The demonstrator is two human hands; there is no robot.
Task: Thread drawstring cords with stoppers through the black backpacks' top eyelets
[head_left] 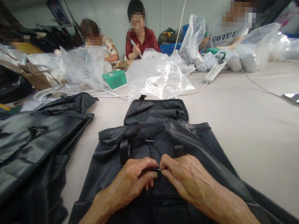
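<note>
A black backpack (188, 140) lies in front of me, its flap (156, 112) folded back at the far end. A black drawcord runs through eyelets near the top edge and through a small cord stopper (149, 141). Over the middle of the backpack, my left hand (138, 175) pinches a thin black cord end between thumb and fingers. Facing it, with fingertips almost touching, my right hand (179, 170) pinches a small piece at the same cord, too small to make out.
More black bags (37, 139) lie at the left. Across the table (239, 113) are clear plastic bags (158, 75), a green box (114, 78), a power strip (214, 72) and white cables. Several people sit along the far side.
</note>
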